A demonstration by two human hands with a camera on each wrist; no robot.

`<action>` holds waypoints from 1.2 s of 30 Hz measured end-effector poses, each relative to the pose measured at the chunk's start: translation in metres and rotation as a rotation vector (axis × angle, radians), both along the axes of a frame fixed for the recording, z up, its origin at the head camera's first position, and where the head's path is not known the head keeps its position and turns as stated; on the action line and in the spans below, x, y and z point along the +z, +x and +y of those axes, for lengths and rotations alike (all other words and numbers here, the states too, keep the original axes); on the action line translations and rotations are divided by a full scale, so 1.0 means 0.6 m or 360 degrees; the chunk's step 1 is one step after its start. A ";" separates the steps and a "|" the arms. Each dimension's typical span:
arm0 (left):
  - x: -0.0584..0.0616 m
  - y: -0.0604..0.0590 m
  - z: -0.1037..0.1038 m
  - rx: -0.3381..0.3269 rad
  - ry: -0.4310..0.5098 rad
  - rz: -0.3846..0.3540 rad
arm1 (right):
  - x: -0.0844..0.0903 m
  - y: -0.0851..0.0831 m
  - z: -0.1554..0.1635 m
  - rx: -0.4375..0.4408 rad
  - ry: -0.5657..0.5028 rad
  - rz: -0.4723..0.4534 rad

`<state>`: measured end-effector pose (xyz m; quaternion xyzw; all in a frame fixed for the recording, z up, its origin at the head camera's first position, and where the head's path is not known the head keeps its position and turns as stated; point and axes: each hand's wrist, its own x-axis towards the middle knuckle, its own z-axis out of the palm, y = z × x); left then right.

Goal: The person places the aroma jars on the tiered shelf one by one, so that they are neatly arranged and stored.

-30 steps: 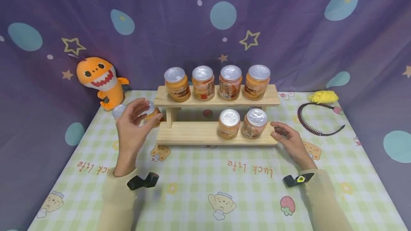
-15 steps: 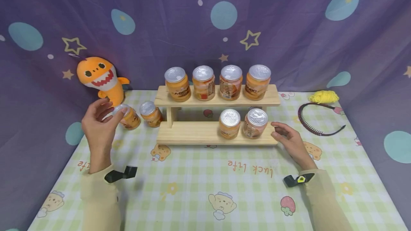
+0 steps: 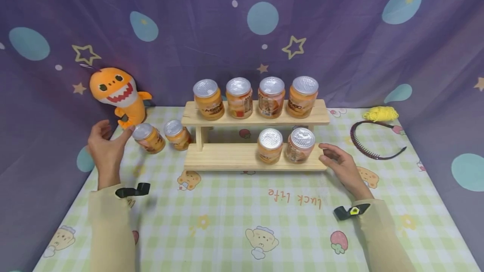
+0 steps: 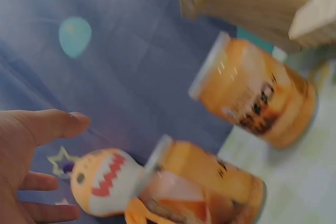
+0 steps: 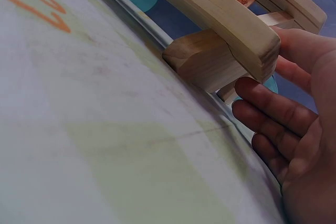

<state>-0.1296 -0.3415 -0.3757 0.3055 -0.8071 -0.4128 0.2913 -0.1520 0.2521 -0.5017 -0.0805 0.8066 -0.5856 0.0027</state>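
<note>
At the left of the head view, my left hand [image 3: 107, 148] stands with thumb and fingers spread, holding nothing. Just right of its thumb is an orange jar [image 3: 150, 138] with a silver lid, and a second such jar [image 3: 177, 134] sits beyond it on the cloth. The left wrist view shows both jars [image 4: 257, 98] tilted and blurred by the camera angle. My right hand [image 3: 342, 167] touches the right end of a two-tier wooden shelf [image 3: 223, 156], its fingers loosely bent; the plank hides some fingertips in the right wrist view.
Several similar jars [image 3: 272, 98] line the upper tier, and two more jars [image 3: 270, 146] stand on the right of the lower tier. An orange shark plush [image 3: 130, 110] sits behind the left jars. Yellow yarn [image 3: 381, 114] and a dark headband [image 3: 357, 139] lie at the right.
My left hand has moved left, from in front of the two jars on the cloth to beside them, and its fingers have spread. The right hand has kept its place.
</note>
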 end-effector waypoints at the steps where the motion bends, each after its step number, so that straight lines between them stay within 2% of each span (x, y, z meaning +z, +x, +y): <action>1: -0.004 -0.003 -0.004 0.0008 0.0007 -0.0029 | 0.000 0.000 0.000 -0.0002 0.0007 -0.0003; 6: -0.024 -0.014 -0.023 0.0007 0.0028 -0.0162 | -0.001 0.000 0.000 -0.0016 0.0054 -0.0020; 11: -0.043 -0.024 -0.040 -0.0049 0.0057 -0.0302 | 0.000 0.000 0.001 -0.0019 0.0065 -0.0025; 17: -0.066 -0.036 -0.051 -0.0103 0.0199 -0.0394 | 0.001 0.001 0.001 -0.0009 0.0050 -0.0017; 23: -0.075 -0.043 -0.037 -0.0157 0.0377 -0.0379 | 0.002 0.001 0.000 -0.0009 0.0055 -0.0010; 28: -0.081 -0.042 -0.029 -0.0216 0.0466 -0.0267 | 0.002 0.000 -0.001 -0.0012 0.0060 -0.0004; 32: -0.090 -0.039 -0.023 -0.0264 0.0456 -0.0216 | 0.000 0.000 0.000 -0.0012 0.0053 0.0001; 36: -0.102 -0.040 -0.016 -0.0293 0.0336 -0.0235 | -0.001 0.000 0.001 -0.0014 0.0052 0.0011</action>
